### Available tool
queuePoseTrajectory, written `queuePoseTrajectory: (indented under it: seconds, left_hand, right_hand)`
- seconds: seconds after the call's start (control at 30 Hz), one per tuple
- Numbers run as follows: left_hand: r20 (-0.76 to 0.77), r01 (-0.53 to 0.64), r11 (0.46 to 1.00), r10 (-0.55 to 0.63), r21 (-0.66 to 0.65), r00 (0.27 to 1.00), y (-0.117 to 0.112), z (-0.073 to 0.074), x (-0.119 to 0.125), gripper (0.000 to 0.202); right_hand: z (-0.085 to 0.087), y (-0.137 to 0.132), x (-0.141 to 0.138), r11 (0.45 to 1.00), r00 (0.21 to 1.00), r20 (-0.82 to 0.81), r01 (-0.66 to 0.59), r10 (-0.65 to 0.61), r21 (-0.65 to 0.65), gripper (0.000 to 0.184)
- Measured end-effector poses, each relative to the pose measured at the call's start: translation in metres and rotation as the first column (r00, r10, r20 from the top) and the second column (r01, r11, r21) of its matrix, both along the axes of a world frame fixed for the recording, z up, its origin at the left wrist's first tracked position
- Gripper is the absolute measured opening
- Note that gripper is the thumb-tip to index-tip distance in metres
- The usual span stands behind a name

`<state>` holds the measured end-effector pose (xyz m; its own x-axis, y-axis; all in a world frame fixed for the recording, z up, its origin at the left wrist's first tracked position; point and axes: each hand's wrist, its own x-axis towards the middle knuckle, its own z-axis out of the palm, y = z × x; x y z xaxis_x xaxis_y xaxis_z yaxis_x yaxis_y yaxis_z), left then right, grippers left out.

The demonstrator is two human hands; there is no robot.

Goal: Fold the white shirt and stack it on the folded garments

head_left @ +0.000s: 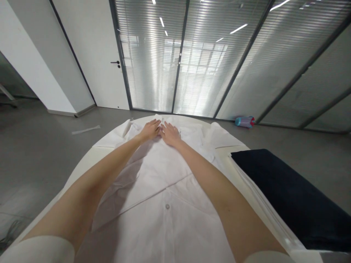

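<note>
Resting my left grip (150, 130) and right grip (170, 133) open and flat on the white buttoned coat (153, 175), spread mid-frame across the round table (85, 168), clamping nothing, seemingly to hold the cloth smooth.

L hand (150, 130) & R hand (170, 134) lie flat on a white coat (153, 171), fingers spread, just beside each other at the far end. The coat is on a round white table (82, 171), w/ a button (167, 206) near the person. A dark blue cloth (287, 193) sits on the table to the right. Far off: a white door (90, 47), a glass wall (197, 65), & a blue & pink thing (244, 122) on the floor (41, 146).
</note>
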<state>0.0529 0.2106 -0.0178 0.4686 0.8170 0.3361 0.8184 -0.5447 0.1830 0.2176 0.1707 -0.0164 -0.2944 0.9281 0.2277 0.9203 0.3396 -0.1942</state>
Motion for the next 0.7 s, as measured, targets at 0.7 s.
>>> queuePoseTrajectory:
  seconds: [0.7]
  left_hand:
    - [-0.319, 0.026, 1.0, -0.026, -0.004, 0.948, -0.119, 0.04, 0.021, 0.033]
  right_hand:
    - [0.018, -0.027, 0.122, 0.925, 0.92, -0.119, 0.362, -0.374, -0.112, 0.046]
